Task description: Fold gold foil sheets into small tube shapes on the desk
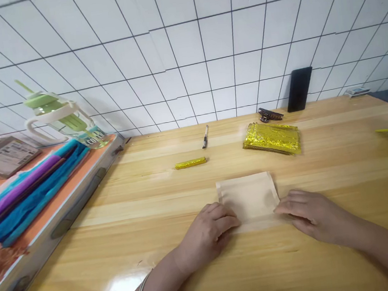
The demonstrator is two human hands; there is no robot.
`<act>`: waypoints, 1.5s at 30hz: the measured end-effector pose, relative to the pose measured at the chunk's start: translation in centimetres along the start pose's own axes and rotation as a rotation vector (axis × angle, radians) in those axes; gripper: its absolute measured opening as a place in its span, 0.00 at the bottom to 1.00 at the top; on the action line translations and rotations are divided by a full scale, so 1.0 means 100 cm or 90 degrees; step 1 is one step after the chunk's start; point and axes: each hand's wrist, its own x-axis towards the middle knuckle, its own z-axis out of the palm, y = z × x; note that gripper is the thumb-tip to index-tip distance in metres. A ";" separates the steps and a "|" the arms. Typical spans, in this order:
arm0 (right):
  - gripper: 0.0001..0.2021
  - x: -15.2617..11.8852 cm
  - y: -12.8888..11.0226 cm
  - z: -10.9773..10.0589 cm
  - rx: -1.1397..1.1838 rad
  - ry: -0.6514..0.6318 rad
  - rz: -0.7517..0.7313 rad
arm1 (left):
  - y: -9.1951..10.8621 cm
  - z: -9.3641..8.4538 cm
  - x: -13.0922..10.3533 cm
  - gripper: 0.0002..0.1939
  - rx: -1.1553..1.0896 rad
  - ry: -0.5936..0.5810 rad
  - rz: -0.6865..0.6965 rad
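I see a pale tan, paper-like sheet lying flat between the two hands, nearly rectangular, with lighter strips along its edges. The left hand curls palm-down over its near left corner; the right hand bends inward, fingertips at its near right corner. Both hands have fingers bunched narrow, but I can't tell whether either pinches the sheet. Beyond the left hand I have a slim, shiny gold roll; beyond the right, a crinkled gold foil stack. Under both hands runs the glossy wood-grained bench.
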 end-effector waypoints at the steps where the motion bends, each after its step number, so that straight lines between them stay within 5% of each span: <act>1: 0.14 0.000 0.002 0.001 0.006 0.005 0.002 | 0.000 0.000 0.000 0.11 0.000 -0.004 -0.002; 13: 0.11 0.006 0.004 0.008 0.096 0.042 0.066 | -0.003 -0.007 0.002 0.08 -0.100 0.031 -0.124; 25: 0.09 0.019 -0.005 0.018 0.024 0.096 0.193 | -0.007 0.010 0.007 0.07 -0.055 0.118 -0.253; 45: 0.07 0.020 0.000 0.028 0.000 0.092 0.253 | -0.007 0.014 0.011 0.10 0.049 0.104 -0.283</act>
